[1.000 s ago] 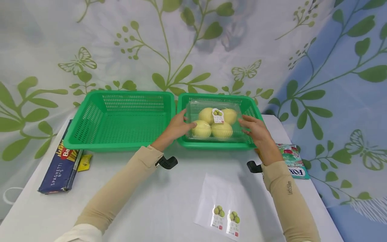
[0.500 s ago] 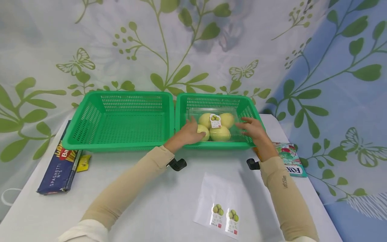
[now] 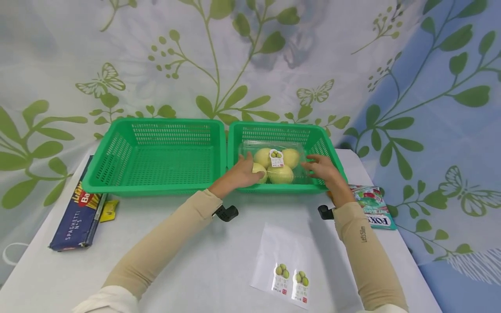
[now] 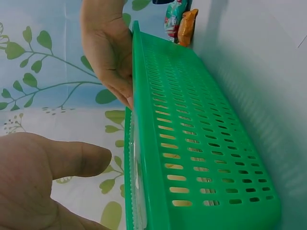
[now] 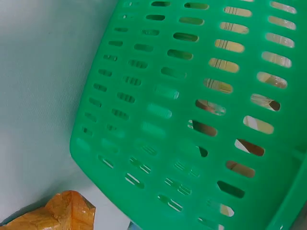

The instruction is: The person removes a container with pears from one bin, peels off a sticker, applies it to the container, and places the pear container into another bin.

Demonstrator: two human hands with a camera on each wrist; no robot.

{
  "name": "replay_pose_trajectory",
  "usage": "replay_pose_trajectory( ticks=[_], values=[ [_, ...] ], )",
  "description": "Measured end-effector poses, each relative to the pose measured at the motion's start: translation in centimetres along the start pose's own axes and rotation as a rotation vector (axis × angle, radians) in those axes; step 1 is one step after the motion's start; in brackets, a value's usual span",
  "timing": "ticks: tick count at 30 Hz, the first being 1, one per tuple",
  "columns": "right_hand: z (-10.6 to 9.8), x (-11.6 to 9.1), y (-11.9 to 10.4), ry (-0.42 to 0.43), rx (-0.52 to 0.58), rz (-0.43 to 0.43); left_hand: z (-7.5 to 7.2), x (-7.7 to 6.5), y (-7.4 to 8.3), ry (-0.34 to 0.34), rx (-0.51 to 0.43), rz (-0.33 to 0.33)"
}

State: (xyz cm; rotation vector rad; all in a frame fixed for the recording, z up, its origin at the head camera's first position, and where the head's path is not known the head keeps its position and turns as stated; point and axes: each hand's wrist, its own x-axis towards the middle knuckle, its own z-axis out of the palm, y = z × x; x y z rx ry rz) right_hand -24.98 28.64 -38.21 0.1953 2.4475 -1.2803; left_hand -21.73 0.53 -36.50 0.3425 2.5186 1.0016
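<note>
A clear plastic clamshell box (image 3: 296, 173) of several round yellow fruits (image 3: 280, 174) sits low in the right green basket (image 3: 279, 188). On its lid is a white label (image 3: 276, 158) with a fruit picture. My left hand (image 3: 242, 172) is at the box's left side, thumb stretched out over the lid; the left wrist view shows this left hand (image 4: 33, 179) with its thumb straight. At the box's right end, my right hand (image 3: 323, 168) has its fingers extended inside the basket rim. Whether the fingertips touch the box cannot be made out. The right wrist view shows mainly the basket wall (image 5: 158, 129).
Another green basket (image 3: 172, 165) stands to the left. Beside it lie a spaghetti box (image 3: 78, 217) and a small yellow packet (image 3: 109, 211). A sheet with two fruit labels (image 3: 279, 265) lies in front. Right of the baskets are a Fox's bag (image 3: 372, 206) and an orange wrapper (image 5: 69, 213).
The clamshell box has gone down into the right basket and shifted slightly left. My left hand followed it down and inward; my right hand moved slightly left.
</note>
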Motion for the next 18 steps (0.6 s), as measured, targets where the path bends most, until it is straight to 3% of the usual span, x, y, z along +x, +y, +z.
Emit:
replay_pose_trajectory(
  ticks=[12,18],
  values=[
    [0.2,-0.5,-0.6,0.063,-0.248,0.001,0.0,-0.3,-0.7,0.024,-0.062,0.075],
    [0.6,-1.2,-1.2,0.120,-0.343,-0.028,-0.1,-1.5,-1.1,0.064,-0.111,0.179]
  ],
)
